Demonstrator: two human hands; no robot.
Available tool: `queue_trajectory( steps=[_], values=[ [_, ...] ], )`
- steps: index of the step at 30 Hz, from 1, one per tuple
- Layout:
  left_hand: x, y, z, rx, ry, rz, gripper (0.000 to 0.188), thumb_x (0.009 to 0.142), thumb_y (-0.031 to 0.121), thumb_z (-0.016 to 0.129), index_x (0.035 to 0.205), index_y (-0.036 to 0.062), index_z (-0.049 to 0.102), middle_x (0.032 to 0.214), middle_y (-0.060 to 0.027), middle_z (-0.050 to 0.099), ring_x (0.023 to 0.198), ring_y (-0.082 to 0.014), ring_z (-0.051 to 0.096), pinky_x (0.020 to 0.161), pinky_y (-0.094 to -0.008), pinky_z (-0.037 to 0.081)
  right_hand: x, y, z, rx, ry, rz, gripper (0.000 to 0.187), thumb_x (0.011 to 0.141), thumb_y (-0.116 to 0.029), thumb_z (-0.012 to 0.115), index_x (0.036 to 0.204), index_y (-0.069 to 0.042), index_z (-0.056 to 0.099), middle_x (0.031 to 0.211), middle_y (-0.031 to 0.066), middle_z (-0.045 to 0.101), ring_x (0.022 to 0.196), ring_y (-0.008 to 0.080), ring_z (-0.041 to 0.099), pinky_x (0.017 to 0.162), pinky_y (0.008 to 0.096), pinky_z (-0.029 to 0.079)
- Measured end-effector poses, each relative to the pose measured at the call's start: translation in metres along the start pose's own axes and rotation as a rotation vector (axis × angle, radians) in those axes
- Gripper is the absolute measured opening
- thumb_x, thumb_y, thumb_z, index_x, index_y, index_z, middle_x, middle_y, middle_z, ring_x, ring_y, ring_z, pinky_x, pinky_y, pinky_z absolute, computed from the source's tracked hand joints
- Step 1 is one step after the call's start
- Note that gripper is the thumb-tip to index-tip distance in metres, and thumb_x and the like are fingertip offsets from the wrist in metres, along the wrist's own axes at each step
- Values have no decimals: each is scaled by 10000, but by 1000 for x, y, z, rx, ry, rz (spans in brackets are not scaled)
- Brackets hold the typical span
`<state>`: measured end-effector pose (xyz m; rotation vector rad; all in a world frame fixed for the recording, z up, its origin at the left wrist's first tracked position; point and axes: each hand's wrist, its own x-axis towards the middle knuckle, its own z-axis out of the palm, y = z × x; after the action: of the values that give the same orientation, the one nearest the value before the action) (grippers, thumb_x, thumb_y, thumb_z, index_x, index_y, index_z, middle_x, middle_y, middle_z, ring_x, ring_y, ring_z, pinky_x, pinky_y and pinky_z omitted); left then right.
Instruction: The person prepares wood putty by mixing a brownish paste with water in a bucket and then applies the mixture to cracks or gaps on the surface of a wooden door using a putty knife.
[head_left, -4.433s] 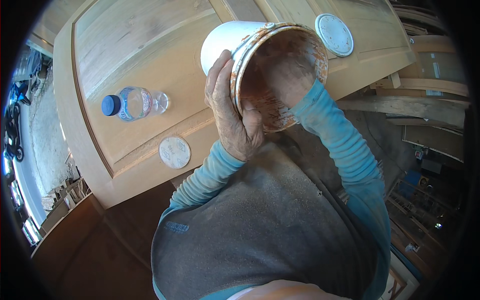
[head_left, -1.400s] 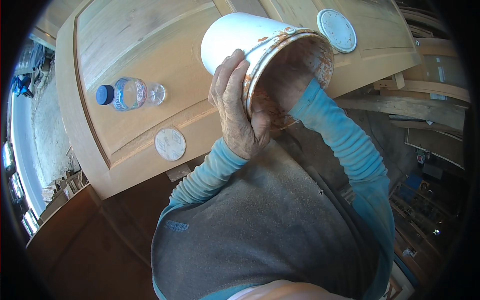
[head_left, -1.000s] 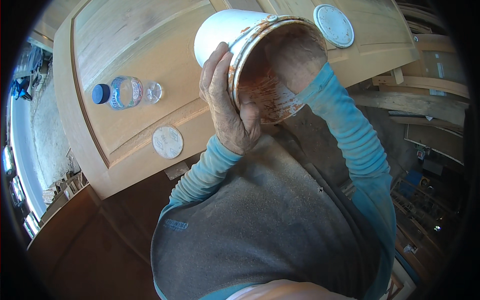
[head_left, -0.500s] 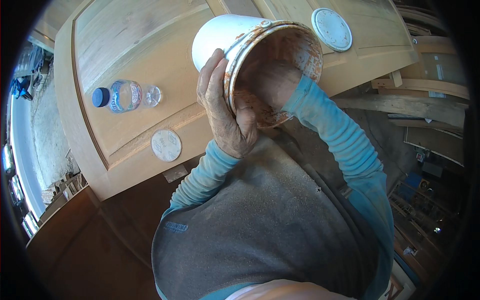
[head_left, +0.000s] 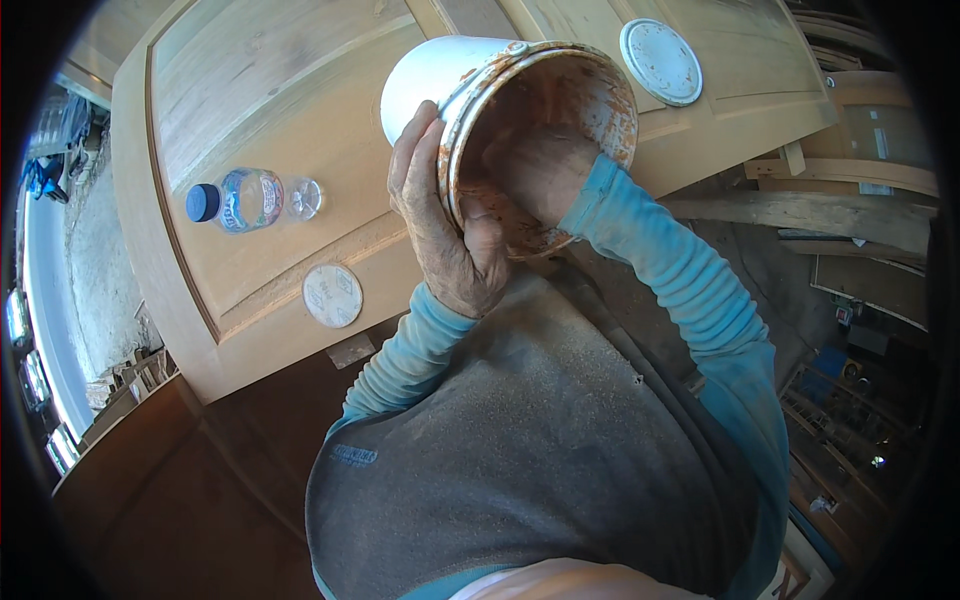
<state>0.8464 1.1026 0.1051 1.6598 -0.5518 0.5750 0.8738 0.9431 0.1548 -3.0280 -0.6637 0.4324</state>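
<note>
A white plastic bucket point(head_left: 430, 85) lies tilted on its side over a wooden door, its mouth facing me. Reddish-brown residue smears its rim and inner wall. My left hand point(head_left: 440, 220) grips the near left side of the rim, fingers along the outside and thumb at the opening. Deep in the bucket reaches my right hand point(head_left: 540, 175); its fingers are lost in the shadow, so I cannot see whether they hold anything. The bucket's round white lid point(head_left: 661, 62), speckled with brown, rests on the door to the right.
The panelled wooden door point(head_left: 290, 290) lies flat in front of me. On it are a clear bottle point(head_left: 250, 200) with a blue cap and a round sanding disc point(head_left: 332, 295). Wooden boards point(head_left: 830, 215) are stacked at the right, beyond the door's edge.
The bucket has shifted very slightly to the left together with my left hand. My right hand stays inside it.
</note>
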Motion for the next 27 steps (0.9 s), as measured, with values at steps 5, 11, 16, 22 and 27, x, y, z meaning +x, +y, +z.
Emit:
queue_trajectory(
  steps=[5,11,16,22,27],
  values=[
    [-1,-1,1,-108,42,-78,685,1092,445,450,1566,-36,340,1618,-257,348,1507,-373,375,1234,-494,330,1,-2,-13,104,132,55,193,942,-126,598,1017,-65,764,1043,177,769,1009,342,751,901,464,605],
    [1,-5,-5,-69,24,-33,681,1091,428,451,1568,-42,327,1620,-249,348,1502,-361,384,1234,-483,332,9,2,-10,140,8,43,187,934,-124,607,1015,-60,764,1021,178,766,1001,351,744,887,473,595],
    [-7,-10,-9,-163,73,-120,752,1082,502,477,1576,-41,314,1621,-253,341,1513,-363,366,1238,-487,321,16,7,-15,-42,144,47,194,956,-155,600,1019,-66,760,1003,184,759,952,370,737,868,507,577],
    [-3,-9,-20,-66,-34,-53,829,1067,574,482,1595,-33,283,1642,-233,318,1516,-353,365,1244,-479,322,10,1,-23,310,19,50,231,965,-172,591,1006,-21,761,1022,227,751,956,401,727,854,504,584],
    [-5,-14,-22,-156,32,-131,798,1077,536,483,1595,-37,282,1646,-234,312,1511,-347,372,1241,-470,328,-6,2,-43,372,181,40,234,971,-200,602,983,0,724,910,243,717,890,443,707,835,539,557]
  ],
)
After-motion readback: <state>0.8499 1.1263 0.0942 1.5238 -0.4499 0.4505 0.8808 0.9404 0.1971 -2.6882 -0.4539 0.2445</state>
